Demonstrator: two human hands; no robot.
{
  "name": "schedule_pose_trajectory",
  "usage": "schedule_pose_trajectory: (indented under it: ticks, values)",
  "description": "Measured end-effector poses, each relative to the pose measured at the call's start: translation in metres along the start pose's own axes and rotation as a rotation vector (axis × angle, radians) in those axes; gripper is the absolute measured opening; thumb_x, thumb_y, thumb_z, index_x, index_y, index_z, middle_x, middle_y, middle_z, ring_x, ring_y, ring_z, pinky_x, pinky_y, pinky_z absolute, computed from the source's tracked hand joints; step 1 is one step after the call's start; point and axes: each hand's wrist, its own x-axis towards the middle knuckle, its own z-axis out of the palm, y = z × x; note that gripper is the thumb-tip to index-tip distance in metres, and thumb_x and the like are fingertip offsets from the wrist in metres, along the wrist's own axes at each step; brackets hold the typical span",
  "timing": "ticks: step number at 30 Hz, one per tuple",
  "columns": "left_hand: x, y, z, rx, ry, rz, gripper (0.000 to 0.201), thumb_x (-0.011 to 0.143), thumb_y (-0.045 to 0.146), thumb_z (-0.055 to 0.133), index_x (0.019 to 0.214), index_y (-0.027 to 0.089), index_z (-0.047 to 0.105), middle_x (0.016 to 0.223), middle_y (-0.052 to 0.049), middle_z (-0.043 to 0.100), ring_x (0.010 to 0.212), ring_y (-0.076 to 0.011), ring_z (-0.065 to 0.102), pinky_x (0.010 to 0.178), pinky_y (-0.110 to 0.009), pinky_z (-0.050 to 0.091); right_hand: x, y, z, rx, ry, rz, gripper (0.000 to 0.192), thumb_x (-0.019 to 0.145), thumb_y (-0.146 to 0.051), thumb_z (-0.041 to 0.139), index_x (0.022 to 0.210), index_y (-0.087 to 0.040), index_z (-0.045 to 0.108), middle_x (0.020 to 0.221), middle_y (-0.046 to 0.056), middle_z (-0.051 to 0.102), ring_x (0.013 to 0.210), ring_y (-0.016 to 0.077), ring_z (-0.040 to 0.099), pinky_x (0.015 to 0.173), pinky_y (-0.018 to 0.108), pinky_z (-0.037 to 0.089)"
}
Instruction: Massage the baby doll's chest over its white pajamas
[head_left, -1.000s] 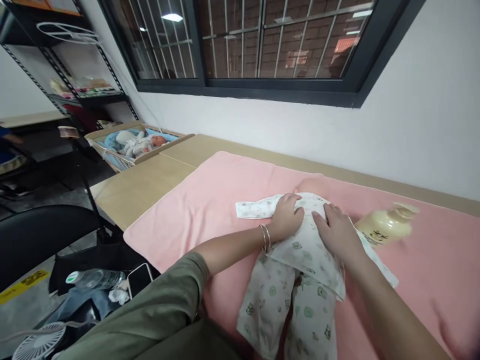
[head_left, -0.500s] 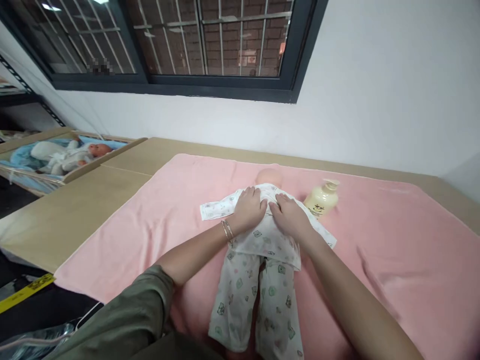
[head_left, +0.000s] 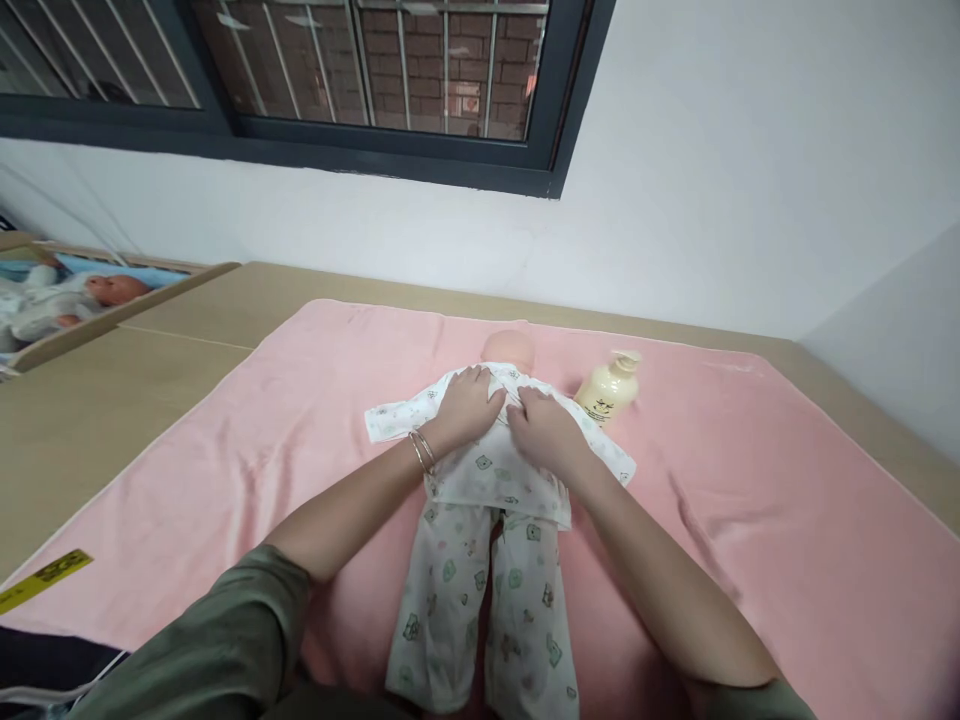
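A baby doll [head_left: 508, 350] lies on its back on a pink blanket [head_left: 300, 400], dressed in a white printed shirt [head_left: 487, 478] and matching trousers [head_left: 442, 600]. My left hand [head_left: 469, 405] rests on one side of the shirt's chest, fingers stretched out and thumb toward the middle. On the other side, my right hand [head_left: 546, 428] has its fingers curled at the shirt front near the neckline. The shirt's sleeves spread out to both sides. Most of the chest fabric under my hands is hidden. A cream pump bottle [head_left: 609, 388] leans beside the doll's right-hand sleeve.
The blanket covers a wooden table [head_left: 187, 340] that runs along a white wall [head_left: 712, 170] under a barred window [head_left: 420, 70]. Another doll [head_left: 116, 290] lies in a wooden crib [head_left: 112, 330] at the far left. A yellow strip [head_left: 45, 580] shows at lower left.
The view has turned right, so everything sits further left in it. My right hand's fingers have curled more on the shirt front; my left hand stays on the chest.
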Motion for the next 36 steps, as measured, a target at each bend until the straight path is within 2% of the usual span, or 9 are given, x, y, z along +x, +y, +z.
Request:
schedule_pose_trajectory:
  ticks: [2,5,8,12,16,20,25,31,36]
  values:
    - [-0.009,0.009,0.001,0.091,0.008,-0.001,0.044,0.098,0.032,0.040,0.125,0.003,0.060,0.128,-0.029,0.063,0.125,-0.0402,0.057,0.108,-0.054,0.041,0.010,0.008,-0.003,0.029,-0.035,0.012,0.050,0.105,-0.039,0.030,0.131,-0.011,0.062,0.139,0.018,0.064,0.131,0.0325,0.057,0.109,0.043,0.043]
    - [-0.025,0.026,-0.002,0.236,-0.011,0.017,0.044,0.098,0.024,0.039,0.128,-0.002,0.057,0.132,-0.033,0.060,0.128,-0.0431,0.055,0.105,-0.056,0.042,0.024,0.022,0.000,-0.037,-0.053,0.010,0.068,0.105,-0.052,0.031,0.150,-0.002,0.044,0.158,0.022,0.043,0.149,0.0353,0.037,0.120,0.044,0.031]
    - [-0.028,0.031,-0.010,0.293,-0.062,0.034,0.037,0.097,0.019,0.040,0.119,0.000,0.061,0.120,-0.029,0.066,0.115,-0.0385,0.063,0.098,-0.049,0.048,0.026,0.023,0.006,-0.121,-0.069,0.007,0.076,0.105,-0.055,0.028,0.156,0.002,0.033,0.163,0.024,0.034,0.154,0.0344,0.028,0.125,0.044,0.022]
    - [-0.010,0.013,-0.017,0.192,-0.080,0.016,0.032,0.099,0.025,0.041,0.113,0.008,0.063,0.116,-0.020,0.070,0.112,-0.0311,0.064,0.099,-0.042,0.049,0.010,0.005,0.010,-0.195,-0.026,0.033,0.068,0.107,-0.044,0.027,0.154,0.004,0.035,0.159,0.027,0.040,0.151,0.0345,0.034,0.124,0.044,0.022]
    - [-0.001,-0.001,-0.008,0.080,-0.045,0.000,0.031,0.100,0.029,0.040,0.111,0.012,0.063,0.115,-0.015,0.072,0.108,-0.0279,0.065,0.100,-0.041,0.049,-0.001,-0.007,0.011,-0.186,0.005,0.023,0.060,0.106,-0.034,0.031,0.151,0.003,0.041,0.155,0.026,0.046,0.148,0.0330,0.038,0.122,0.043,0.025]
    - [-0.008,0.002,0.004,0.113,0.075,0.005,0.033,0.099,0.026,0.039,0.113,0.010,0.064,0.115,-0.017,0.071,0.109,-0.0305,0.064,0.102,-0.045,0.048,0.011,0.006,0.007,-0.070,0.021,0.039,0.056,0.106,-0.039,0.031,0.145,-0.004,0.051,0.153,0.021,0.051,0.146,0.0304,0.042,0.118,0.040,0.031]
    - [-0.012,0.003,0.009,0.064,0.146,0.015,0.032,0.099,0.028,0.042,0.118,0.012,0.063,0.116,-0.016,0.071,0.112,-0.0291,0.064,0.103,-0.044,0.048,0.025,0.019,0.004,-0.052,0.038,0.059,0.057,0.105,-0.050,0.036,0.135,-0.007,0.059,0.139,0.021,0.063,0.132,0.0319,0.054,0.112,0.041,0.035]
    - [-0.013,0.005,0.014,0.022,0.165,-0.011,0.031,0.099,0.026,0.041,0.116,0.013,0.063,0.114,-0.016,0.070,0.113,-0.0302,0.062,0.103,-0.047,0.047,0.024,0.018,0.011,-0.088,0.095,0.028,0.055,0.105,-0.046,0.037,0.138,-0.006,0.057,0.138,0.020,0.064,0.131,0.0306,0.055,0.112,0.038,0.034]
    - [-0.019,0.009,0.022,-0.019,0.224,-0.057,0.035,0.098,0.027,0.041,0.123,0.011,0.060,0.124,-0.018,0.067,0.120,-0.0328,0.058,0.106,-0.051,0.044,0.028,0.024,0.018,-0.016,0.158,0.028,0.055,0.102,-0.047,0.042,0.139,-0.009,0.058,0.137,0.017,0.065,0.129,0.0294,0.058,0.110,0.037,0.038]
